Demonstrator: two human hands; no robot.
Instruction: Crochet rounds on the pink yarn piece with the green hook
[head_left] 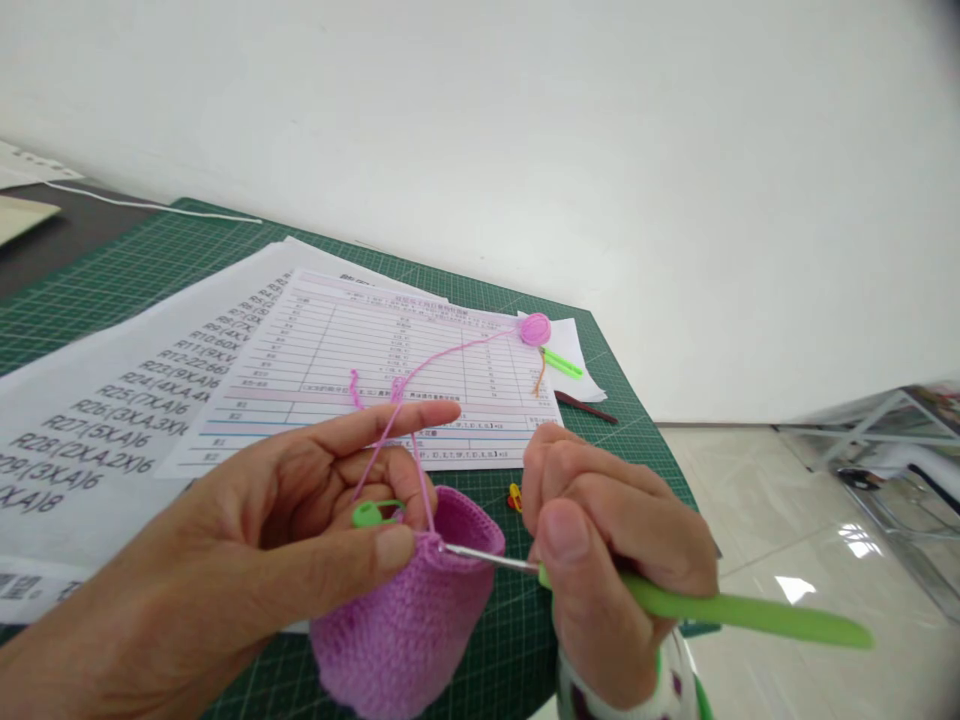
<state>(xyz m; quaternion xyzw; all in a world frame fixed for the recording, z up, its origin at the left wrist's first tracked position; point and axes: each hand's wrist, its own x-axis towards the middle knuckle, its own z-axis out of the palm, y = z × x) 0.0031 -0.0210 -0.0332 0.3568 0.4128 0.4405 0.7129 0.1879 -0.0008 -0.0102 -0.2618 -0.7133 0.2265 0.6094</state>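
Observation:
My left hand [300,520] pinches the rim of a pink crocheted pouch-like piece [405,640] between thumb and fingers. Its index finger is stretched out, with pink yarn [420,470] running over it down to the rim. A green stitch marker [369,513] sits by the left thumb at the edge. In my right hand [607,550] is a crochet hook [757,612] with a green handle; its metal tip meets the rim beside the left thumb. The piece's open top faces up and to the right.
Printed pattern sheets [360,350] lie on a green cutting mat [225,235]. A pink yarn ball [535,329], a bright green tool [562,363], a dark thin stick [586,407] and small yellow and red markers [514,498] lie about. A white wall [525,150] stands behind.

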